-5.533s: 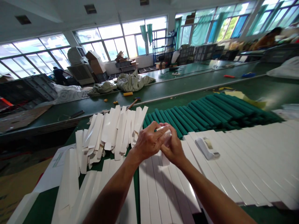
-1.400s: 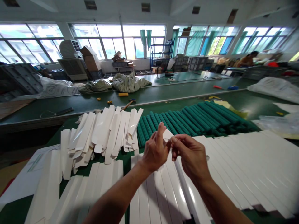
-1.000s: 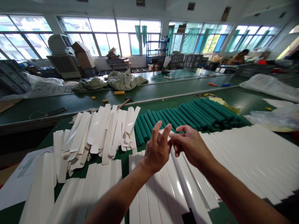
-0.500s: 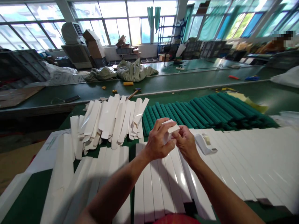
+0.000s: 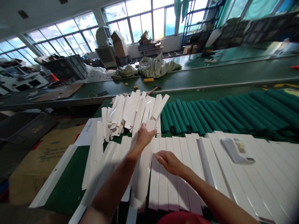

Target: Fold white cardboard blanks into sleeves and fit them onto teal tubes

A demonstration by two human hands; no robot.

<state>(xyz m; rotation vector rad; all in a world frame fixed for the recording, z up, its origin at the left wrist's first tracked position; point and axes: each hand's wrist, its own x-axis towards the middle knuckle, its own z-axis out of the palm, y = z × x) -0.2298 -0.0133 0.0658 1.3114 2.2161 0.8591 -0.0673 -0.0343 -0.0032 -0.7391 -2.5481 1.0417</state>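
My left hand is wrapped round the upper part of a long white carton, thumb on its right side. That carton slants toward me between two groups of other cartons. My right hand, its fingers curled together with nothing visible in them, is just right of this carton, over a row of closed white cartons. Flat, unfolded white cartons lie in a loose pile beyond my left hand. More white carton pieces are at the left. A white tape dispenser sits on the cartons at the right.
Dark green ribbed rolls lie side by side behind the cartons. Across the gap runs a long green bench with crumpled sacks and a yellow block. A brown cardboard piece is low at the left.
My view has swung left. Both hands were together at a white carton's end; now they are apart, the left gripping a carton farther left and the right lower and nearer me.
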